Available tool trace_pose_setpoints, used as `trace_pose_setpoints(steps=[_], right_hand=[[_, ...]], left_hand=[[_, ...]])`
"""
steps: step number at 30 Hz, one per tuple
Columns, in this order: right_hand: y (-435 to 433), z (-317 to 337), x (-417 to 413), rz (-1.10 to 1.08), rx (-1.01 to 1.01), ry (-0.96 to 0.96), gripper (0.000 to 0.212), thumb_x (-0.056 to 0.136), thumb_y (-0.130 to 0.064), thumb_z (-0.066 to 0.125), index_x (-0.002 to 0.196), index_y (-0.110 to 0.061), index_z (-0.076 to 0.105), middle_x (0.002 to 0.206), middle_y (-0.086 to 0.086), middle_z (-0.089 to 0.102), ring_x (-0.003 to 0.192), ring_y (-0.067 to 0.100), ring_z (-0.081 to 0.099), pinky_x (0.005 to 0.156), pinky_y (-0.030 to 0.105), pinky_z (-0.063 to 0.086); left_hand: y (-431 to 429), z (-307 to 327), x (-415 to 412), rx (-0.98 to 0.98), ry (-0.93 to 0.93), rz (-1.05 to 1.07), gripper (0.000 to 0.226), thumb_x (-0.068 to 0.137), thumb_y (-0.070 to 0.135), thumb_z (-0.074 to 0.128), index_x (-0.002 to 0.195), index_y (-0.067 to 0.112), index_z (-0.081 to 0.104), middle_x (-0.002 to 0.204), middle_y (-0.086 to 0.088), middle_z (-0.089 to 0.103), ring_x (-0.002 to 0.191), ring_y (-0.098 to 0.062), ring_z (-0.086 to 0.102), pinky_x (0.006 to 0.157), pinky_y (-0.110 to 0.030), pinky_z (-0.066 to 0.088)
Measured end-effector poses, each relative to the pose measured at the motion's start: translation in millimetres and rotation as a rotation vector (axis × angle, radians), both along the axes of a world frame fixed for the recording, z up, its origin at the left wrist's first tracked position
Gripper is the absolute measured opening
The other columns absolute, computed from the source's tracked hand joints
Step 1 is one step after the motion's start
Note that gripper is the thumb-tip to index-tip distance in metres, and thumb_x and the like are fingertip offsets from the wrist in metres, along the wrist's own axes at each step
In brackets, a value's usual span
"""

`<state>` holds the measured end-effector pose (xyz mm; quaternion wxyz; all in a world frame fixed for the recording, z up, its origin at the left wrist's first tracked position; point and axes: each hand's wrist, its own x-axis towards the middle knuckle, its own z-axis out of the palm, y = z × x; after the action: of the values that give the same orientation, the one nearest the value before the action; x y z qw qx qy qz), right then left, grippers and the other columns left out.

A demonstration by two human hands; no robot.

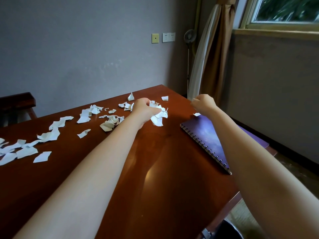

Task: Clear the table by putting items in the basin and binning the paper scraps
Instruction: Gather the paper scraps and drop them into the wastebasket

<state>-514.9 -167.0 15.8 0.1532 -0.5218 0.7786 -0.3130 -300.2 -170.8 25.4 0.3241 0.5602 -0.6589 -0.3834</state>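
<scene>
While L grip point(145, 109) clamps a paper wad point(158, 118), R grip point(204, 103) pinches a scrap point(194, 100) over tabletop point(172, 161), nr notebook point(207, 135).

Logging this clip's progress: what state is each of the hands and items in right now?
Left hand: grips a wad of scraps.
Right hand: pinches a small scrap.
Loose scraps: scattered on the table, not yet binned.
Notebook: closed, flat at the table's right edge.
</scene>
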Motion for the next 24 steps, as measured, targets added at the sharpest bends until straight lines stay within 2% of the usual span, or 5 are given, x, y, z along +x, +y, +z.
trace_pose_setpoints(steps=[8,13,16,20,24], right_hand=[[-3.6,-8.9,-0.3,0.042,0.319,0.421,0.041,0.081,-0.034,0.074,0.104,-0.003,0.059,0.098,0.015,0.061,0.080,0.027,0.053,0.068,0.034,0.047],[-5.6,-20.1,4.8,-0.066,0.213,0.398,0.025,0.090,-0.012,0.060,0.112,-0.001,0.060,0.098,0.014,0.062,0.086,0.033,0.061,0.070,0.039,0.054],[-2.7,-28.7,8.1,-0.126,0.122,0.397,0.022,0.095,-0.012,0.051,0.113,-0.003,0.060,0.103,0.016,0.064,0.092,0.034,0.064,0.077,0.043,0.057],[-1.1,-27.3,19.1,-0.069,-0.023,0.202,0.025,0.096,-0.020,0.051,0.102,-0.001,0.067,0.097,0.011,0.067,0.089,0.028,0.064,0.075,0.036,0.055],[10.2,-15.9,41.0,-0.034,-0.157,-0.043,0.022,0.092,-0.019,0.058,0.100,-0.001,0.068,0.094,0.006,0.065,0.096,0.023,0.064,0.068,0.024,0.046]], left_hand=[[-0.9,-4.1,-2.3,0.031,0.019,-0.013,0.023,0.085,0.013,0.063,0.083,0.023,0.042,0.086,0.002,0.041,0.090,-0.016,0.038,0.057,-0.016,0.031],[-6.7,-8.3,-7.6,0.050,0.031,-0.011,0.030,0.085,0.012,0.063,0.074,0.026,0.039,0.076,0.008,0.034,0.092,-0.016,0.034,0.058,-0.017,0.032],[-4.0,-6.4,-9.9,0.035,0.027,-0.006,0.027,0.087,0.013,0.063,0.112,0.014,0.053,0.097,0.002,0.040,0.094,-0.015,0.036,0.069,-0.025,0.037],[1.4,-4.3,-7.9,0.062,0.056,0.018,0.036,0.086,0.013,0.064,0.071,0.028,0.035,0.074,0.008,0.033,0.073,-0.010,0.035,0.056,-0.016,0.030],[12.7,4.7,-0.7,0.059,0.098,0.068,0.019,0.085,0.014,0.066,0.085,0.025,0.050,0.086,0.009,0.044,0.090,-0.015,0.042,0.067,-0.020,0.041]])
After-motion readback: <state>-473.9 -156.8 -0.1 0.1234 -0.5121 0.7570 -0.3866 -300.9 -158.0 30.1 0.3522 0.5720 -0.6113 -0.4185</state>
